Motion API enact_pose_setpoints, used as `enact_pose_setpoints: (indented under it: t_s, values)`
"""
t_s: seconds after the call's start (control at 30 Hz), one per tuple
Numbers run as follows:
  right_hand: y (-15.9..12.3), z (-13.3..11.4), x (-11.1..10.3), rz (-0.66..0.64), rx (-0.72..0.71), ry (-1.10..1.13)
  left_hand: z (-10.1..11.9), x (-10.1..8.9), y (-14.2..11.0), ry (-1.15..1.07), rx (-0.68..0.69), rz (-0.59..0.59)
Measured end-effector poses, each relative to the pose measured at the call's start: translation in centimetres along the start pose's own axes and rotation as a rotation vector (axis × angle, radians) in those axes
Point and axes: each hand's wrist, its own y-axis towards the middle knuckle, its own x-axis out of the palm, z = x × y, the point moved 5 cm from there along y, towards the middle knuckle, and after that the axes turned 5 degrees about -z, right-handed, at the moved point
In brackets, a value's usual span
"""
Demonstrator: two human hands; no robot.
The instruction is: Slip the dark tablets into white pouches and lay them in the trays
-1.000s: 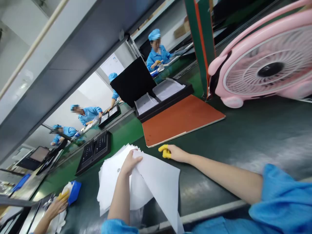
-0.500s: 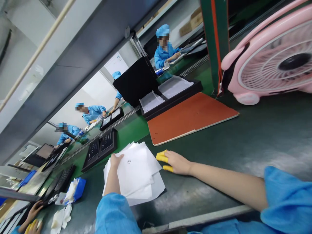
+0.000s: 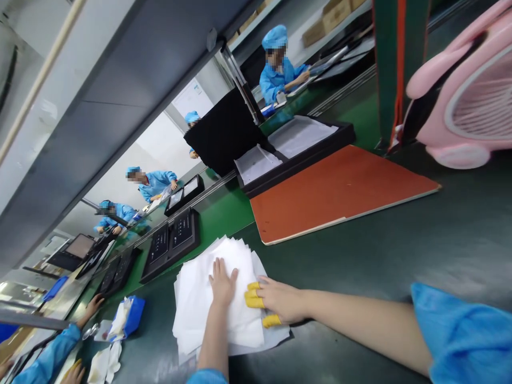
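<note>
A loose, fanned stack of white paper sheets lies on the dark green table in front of me. My left hand rests flat on the top sheet with its fingers spread. At the stack's right side is my right hand, wearing yellow finger cots. Its covered fingers lie over the edge of the sheets, with the thumb held apart below them. No sheet is visibly pinched in either hand.
Beyond the stack lie a reddish-brown board and an open black case with white sheets inside. A pink fan stands at right. Black trays, a blue box and a co-worker's arm are at left.
My left hand has moved from the stack's left edge onto its middle and flattened. My right hand has come onto the right edge. The small printed mark on top no longer shows.
</note>
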Motion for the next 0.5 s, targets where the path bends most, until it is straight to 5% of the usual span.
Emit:
enact_pose_setpoints:
  t_s: [0.27,0.37,0.5]
  values:
    - [-0.2,1.1,-1.5,-0.007,0.152,0.092,-2.6,0.2,1.6,-0.003,-0.152,0.087]
    - [-0.5,1.2,-2.5,-0.084,0.192,0.115,-4.4,-1.9,2.3,0.009,-0.09,0.276]
    - [-0.7,1.2,-2.9,-0.226,0.205,0.184,-9.2,-5.3,2.1,0.103,-0.234,0.454]
